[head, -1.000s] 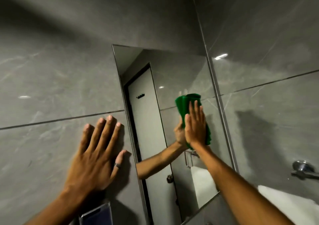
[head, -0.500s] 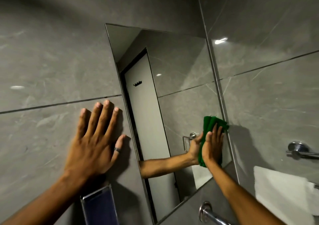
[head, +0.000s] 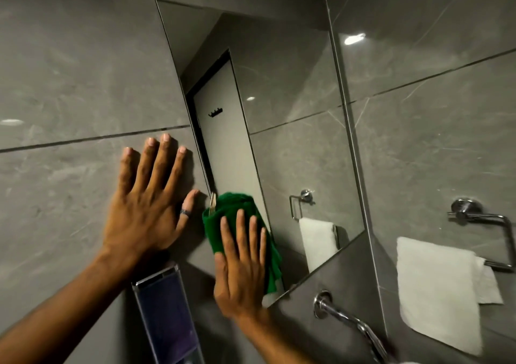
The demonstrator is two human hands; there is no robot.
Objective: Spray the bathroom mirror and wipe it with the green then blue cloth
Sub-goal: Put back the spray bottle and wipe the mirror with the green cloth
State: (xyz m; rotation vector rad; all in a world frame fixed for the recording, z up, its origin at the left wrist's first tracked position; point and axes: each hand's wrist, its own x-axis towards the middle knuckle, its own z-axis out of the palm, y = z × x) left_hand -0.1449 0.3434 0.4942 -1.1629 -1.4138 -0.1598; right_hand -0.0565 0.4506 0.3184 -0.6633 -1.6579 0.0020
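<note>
A tall mirror (head: 282, 107) is set into the grey tiled wall. My right hand (head: 241, 268) lies flat on a folded green cloth (head: 237, 210) and presses it against the mirror's lower left corner. The cloth overlaps the mirror's left edge. My left hand (head: 148, 199) rests flat on the wall tile just left of the mirror, fingers spread, with a ring on the thumb. No blue cloth or spray bottle is in view.
A dark blue dispenser (head: 167, 316) is mounted on the wall below my left hand. A chrome tap spout (head: 349, 321) sticks out below the mirror. On the right wall, a white towel (head: 435, 294) hangs from a chrome ring holder (head: 485, 221).
My right hand has swept the green cloth from the mirror's right side down and across to its lower left corner. My left hand has stayed on the wall.
</note>
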